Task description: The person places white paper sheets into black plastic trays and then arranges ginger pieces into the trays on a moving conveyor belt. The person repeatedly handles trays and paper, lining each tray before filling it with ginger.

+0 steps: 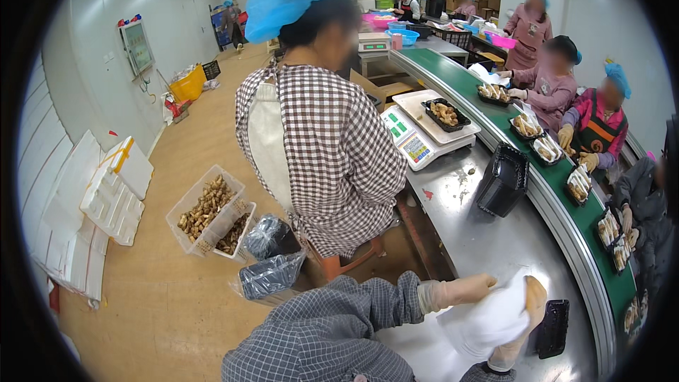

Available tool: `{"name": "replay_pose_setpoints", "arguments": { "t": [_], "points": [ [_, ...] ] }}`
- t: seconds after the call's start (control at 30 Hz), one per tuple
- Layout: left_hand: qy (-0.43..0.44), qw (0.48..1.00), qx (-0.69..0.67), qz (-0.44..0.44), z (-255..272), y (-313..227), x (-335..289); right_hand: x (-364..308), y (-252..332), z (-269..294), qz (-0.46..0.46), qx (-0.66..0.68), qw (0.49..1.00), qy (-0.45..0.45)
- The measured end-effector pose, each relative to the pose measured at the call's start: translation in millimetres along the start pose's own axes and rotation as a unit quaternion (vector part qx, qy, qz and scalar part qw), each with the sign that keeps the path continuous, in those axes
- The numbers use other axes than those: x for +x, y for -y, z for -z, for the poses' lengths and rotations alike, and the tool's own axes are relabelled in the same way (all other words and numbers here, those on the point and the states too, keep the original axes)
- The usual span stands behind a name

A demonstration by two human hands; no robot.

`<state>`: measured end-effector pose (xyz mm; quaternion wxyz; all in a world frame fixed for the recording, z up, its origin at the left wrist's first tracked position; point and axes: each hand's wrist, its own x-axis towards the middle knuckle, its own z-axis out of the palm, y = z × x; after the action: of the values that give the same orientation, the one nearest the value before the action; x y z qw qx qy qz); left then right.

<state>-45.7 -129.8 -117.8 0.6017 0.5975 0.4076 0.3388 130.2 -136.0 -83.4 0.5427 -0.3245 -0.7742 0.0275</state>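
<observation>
My left hand (463,292), in a pale glove, is closed at the near left edge of a soft white sheet (488,320). Gripping the sheet's right side is my right hand (527,311), also gloved, with its fingers bent over it. The sheet is folded or bunched between both hands, and I cannot tell whether it is one layer or several. Below it, more white sheet material (431,346) lies on the metal table. An empty black plastic tray (553,329) rests just right of my right hand.
A stack of black trays (503,180) stands on the metal table (460,223). Beyond it, a scale (417,141) bears a tray of brown produce (445,114). A green conveyor belt (520,159) carries filled trays past co-workers. One person (311,120) sits close ahead, beside crates (212,216).
</observation>
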Motion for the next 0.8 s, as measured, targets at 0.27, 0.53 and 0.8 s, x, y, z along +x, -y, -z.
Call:
{"name": "replay_pose_setpoints", "arguments": {
  "t": [0.27,0.53,0.8],
  "points": [
    [0.005,0.971,-0.239,0.0,8.7,-12.0,-34.6,5.6,-1.2,34.1,0.066,-0.187,0.973,0.122],
    [0.06,0.971,-0.223,0.062,-18.5,14.9,19.5,3.5,-49.6,42.9,-0.132,-0.146,0.966,0.169],
    [0.051,0.963,-0.263,0.042,-45.2,21.5,63.9,-49.5,-48.8,80.2,-0.403,0.17,0.899,0.009]
  ]
}}
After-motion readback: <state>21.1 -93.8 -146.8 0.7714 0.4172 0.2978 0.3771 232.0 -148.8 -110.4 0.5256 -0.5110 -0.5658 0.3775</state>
